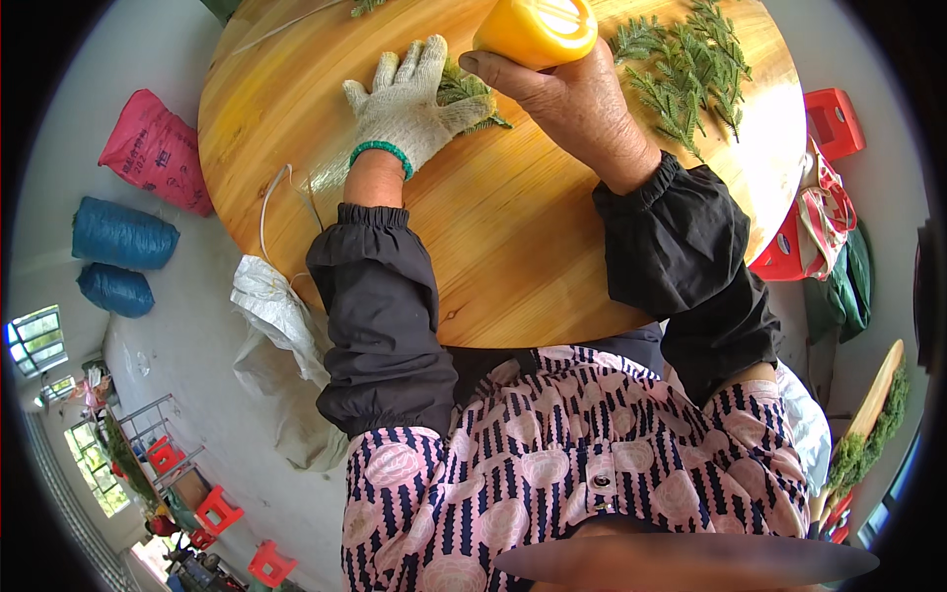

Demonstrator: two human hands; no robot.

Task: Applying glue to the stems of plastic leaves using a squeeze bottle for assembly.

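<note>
My left hand (pixel 404 104), in a pale knit glove with a green cuff, lies with its fingers spread on the wooden table. Under and beside its thumb is a green fir-like sprig (pixel 464 89), partly hidden by the glove. My bare right hand (pixel 582 113) is closed around a yellow plastic bottle (pixel 538 32) at the far edge of the view. The bottle's rounded base faces me; its other end is hidden. A bunch of similar green sprigs (pixel 691 74) rests on the tabletop to the right of that hand.
The round wooden table (pixel 523 257) reaches close to my body. A thin pale cord (pixel 264 212) and a white plastic sack (pixel 271 306) hang at its left edge. Pink (pixel 156 151) and blue bags (pixel 125 233) stand on the floor at left; a red stool (pixel 834 123) is at right.
</note>
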